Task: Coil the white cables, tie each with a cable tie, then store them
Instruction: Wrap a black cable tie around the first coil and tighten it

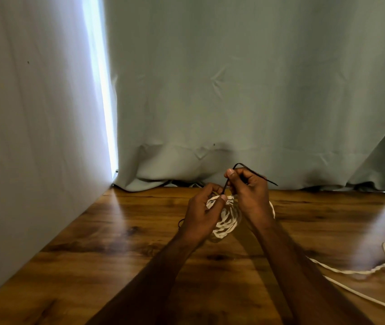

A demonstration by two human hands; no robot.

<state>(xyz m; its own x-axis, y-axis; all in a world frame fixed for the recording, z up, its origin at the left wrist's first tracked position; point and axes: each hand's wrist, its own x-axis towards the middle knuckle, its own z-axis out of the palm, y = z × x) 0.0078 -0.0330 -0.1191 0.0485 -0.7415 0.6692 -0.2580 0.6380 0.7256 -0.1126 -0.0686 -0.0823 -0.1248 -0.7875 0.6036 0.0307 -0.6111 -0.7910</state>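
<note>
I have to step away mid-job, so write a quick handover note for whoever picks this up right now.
Left hand: grips the coiled white cable, held just above the wooden table.
Right hand: pinches the black cable tie, which loops up over the fingers and runs down to the top of the coil.
Done: one cable is coiled.
In progress: the tie is at the coil; whether it is cinched cannot be seen.
Left: finish the tie, then coil and tie the loose white cables lying on the table at right, and store everything. No storage container is in view.

Both hands (228, 202) raised, fingers curled
</note>
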